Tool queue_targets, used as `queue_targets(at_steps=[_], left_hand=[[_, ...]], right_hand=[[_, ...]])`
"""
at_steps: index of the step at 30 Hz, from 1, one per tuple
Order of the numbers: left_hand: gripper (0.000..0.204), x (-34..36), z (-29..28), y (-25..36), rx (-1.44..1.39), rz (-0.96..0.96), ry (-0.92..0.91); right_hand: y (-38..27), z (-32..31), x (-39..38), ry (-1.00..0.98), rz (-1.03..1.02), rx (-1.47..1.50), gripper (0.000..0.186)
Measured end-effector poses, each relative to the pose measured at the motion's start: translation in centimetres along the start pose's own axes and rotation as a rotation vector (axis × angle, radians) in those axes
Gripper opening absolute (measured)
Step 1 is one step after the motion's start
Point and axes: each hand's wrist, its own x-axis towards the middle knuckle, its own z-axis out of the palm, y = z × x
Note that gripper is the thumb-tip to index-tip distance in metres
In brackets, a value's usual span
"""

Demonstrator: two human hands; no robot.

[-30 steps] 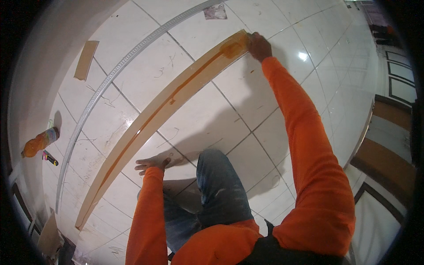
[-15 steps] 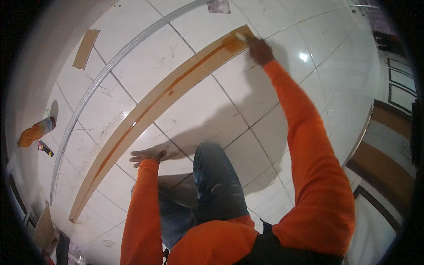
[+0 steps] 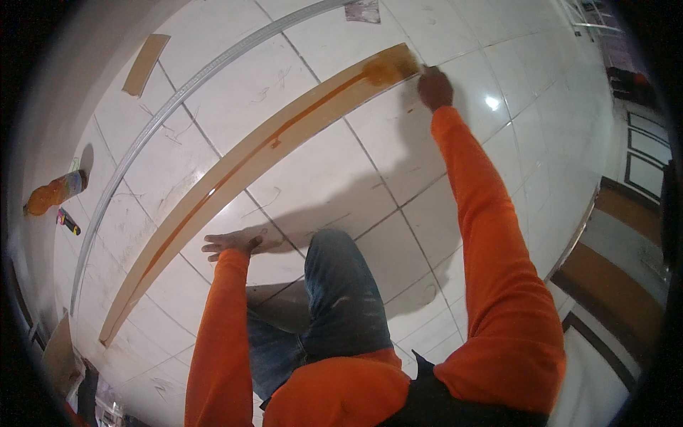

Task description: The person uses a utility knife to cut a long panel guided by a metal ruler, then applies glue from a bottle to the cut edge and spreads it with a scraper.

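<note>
A long tan strip (image 3: pixel 245 160), like a thin board, lies on the tiled floor and looks curved in this picture. An orange-brown, glue-like line (image 3: pixel 256 146) runs along it, with a wider smear (image 3: pixel 388 70) at its far right end. Just off that end is my right hand (image 3: pixel 435 87), closed. Something small and pale shows at its fingertips, too small and blurred to name. My left hand (image 3: pixel 231 243) rests with fingers spread on the floor, near the strip's close edge and touching nothing else.
A long grey ridged strip (image 3: pixel 160 117) lies beyond the tan one. Past it are a short tan piece (image 3: pixel 146 65), a bottle (image 3: pixel 57 193) of orange-brown liquid on its side and a dark cutter-like tool (image 3: pixel 68 221). A small purplish-grey piece (image 3: pixel 363 11) lies at the far edge.
My right hand has moved right, off the strip's far end, and the smear there now spreads wider toward that end. My left hand stays on the floor. The whole view has shifted slightly.
</note>
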Motion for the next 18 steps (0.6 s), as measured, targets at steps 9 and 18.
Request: queue_targets(at_steps=[9,18], left_hand=[[0.154,-1.3,-0.9,-0.6,-0.124,0.005,0.055],[0.154,-0.3,0.2,-0.7,-0.084,0.033,0.028]], right_hand=[[-2.5,0.1,2.8,-0.327,0.279,0.125,0.026],[-17.1,-1.3,-4.0,-0.311,-0.24,-0.089,0.02]])
